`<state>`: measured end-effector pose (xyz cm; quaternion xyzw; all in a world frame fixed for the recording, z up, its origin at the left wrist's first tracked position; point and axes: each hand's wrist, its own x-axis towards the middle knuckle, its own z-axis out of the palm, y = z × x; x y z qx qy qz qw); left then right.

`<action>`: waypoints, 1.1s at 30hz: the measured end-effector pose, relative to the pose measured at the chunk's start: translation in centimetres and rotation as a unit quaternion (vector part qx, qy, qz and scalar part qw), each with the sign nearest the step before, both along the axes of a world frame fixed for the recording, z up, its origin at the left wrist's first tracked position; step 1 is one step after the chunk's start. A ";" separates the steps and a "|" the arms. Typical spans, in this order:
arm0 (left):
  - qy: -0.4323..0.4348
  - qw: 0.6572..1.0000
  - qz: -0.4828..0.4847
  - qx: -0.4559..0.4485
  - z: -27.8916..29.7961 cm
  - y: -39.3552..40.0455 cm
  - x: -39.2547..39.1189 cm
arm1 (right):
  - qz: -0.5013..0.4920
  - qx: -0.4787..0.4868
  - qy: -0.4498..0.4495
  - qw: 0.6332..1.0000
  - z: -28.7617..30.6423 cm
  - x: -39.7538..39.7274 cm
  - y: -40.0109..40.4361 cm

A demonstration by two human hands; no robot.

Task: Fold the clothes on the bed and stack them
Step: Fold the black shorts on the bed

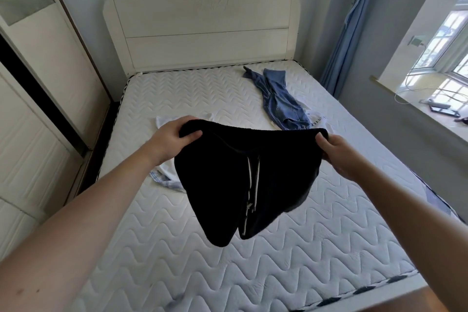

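Observation:
I hold a pair of black shorts [217,185] with white drawstrings up in the air over the white quilted mattress [278,261]. My left hand [174,137] grips the left end of the waistband and my right hand [339,152] grips the right end. The legs hang down toward me. A white garment [167,170] with a blue checked piece [162,180] lies on the bed, partly hidden behind the shorts. Blue jeans [278,99] lie crumpled at the far right of the bed, over a white piece with black lettering [319,121].
A white headboard [202,33] stands at the far end. A wardrobe [38,83] runs along the left side. On the right are a blue curtain [349,33] and a windowsill [430,109] with cables and a small device.

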<state>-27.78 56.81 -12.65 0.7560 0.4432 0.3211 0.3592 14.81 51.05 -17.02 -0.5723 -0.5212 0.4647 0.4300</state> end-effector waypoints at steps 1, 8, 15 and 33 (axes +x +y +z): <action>-0.003 1.000 0.021 0.003 -0.1 -0.1 0.5 | -0.014 -0.003 0.026 1.000 0.0 0.2 -0.1; -0.047 0.994 0.101 -0.005 0.0 -2.0 5.8 | -0.067 -0.016 0.097 0.993 -0.1 1.9 -1.3; -0.074 0.988 0.124 -0.050 0.8 -3.7 12.1 | 0.005 0.078 -0.115 0.990 0.0 7.3 -2.6; -0.384 0.820 0.193 -0.377 -3.3 -6.9 19.9 | -0.163 -0.174 0.225 0.945 0.3 11.3 -0.8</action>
